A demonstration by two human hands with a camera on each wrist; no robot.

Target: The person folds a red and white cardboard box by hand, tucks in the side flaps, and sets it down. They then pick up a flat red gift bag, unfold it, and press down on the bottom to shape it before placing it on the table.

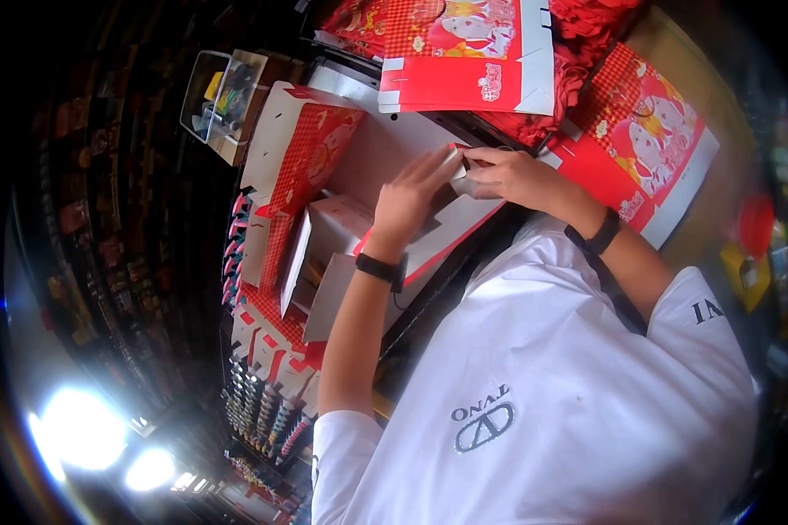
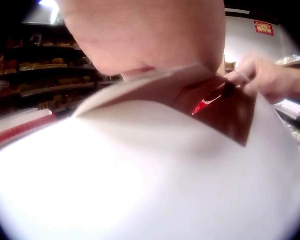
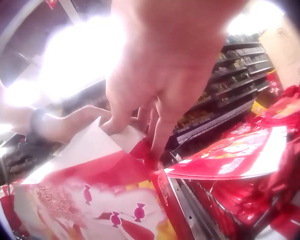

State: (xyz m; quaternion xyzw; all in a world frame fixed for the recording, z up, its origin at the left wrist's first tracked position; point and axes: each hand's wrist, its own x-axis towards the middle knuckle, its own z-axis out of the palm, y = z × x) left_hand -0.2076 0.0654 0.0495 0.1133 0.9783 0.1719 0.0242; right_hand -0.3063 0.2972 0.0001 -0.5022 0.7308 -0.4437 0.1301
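Left hand (image 1: pixel 411 199) presses the cardboard sheet (image 1: pixel 385 153), right hand (image 1: pixel 510 175) pinches its flap (image 1: pixel 458 164); a skewed pull could crease it crooked.

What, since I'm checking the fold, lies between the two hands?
In the head view, a small white cardboard flap lies between the left hand and the right hand. Both hands touch it, so no bare gap shows.
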